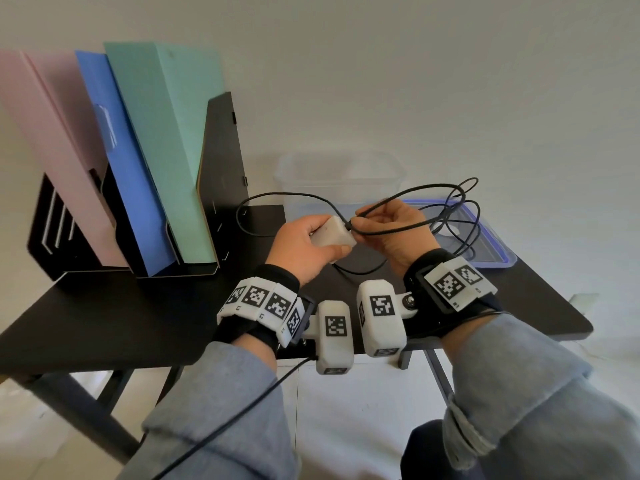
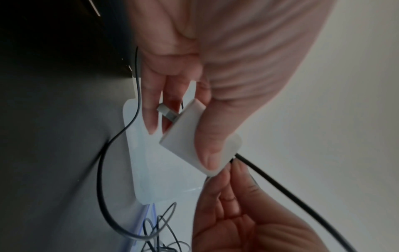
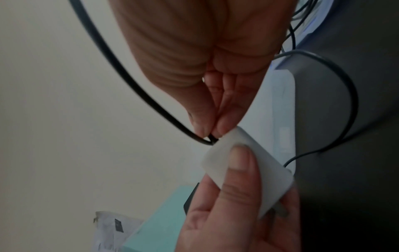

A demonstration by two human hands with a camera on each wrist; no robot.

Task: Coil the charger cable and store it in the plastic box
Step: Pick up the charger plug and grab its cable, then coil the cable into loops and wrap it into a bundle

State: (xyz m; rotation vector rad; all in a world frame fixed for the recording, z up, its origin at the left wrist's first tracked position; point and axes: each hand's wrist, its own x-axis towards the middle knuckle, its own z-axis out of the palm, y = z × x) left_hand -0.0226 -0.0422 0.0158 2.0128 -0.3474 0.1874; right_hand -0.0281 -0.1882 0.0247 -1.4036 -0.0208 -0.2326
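Note:
My left hand grips a white charger block above the black table, thumb along its side; its metal prongs show between the fingers. My right hand pinches the black cable right where it leaves the block, thumb and forefinger closed on it. From there the cable loops up and back, then falls in a loose tangle onto a blue-rimmed lid. Behind the hands stands the clear plastic box, open at the top.
A black file rack with pink, blue and green folders fills the table's left back. One cable loop lies on the table beside the rack. The table's front edge runs just under my wrists.

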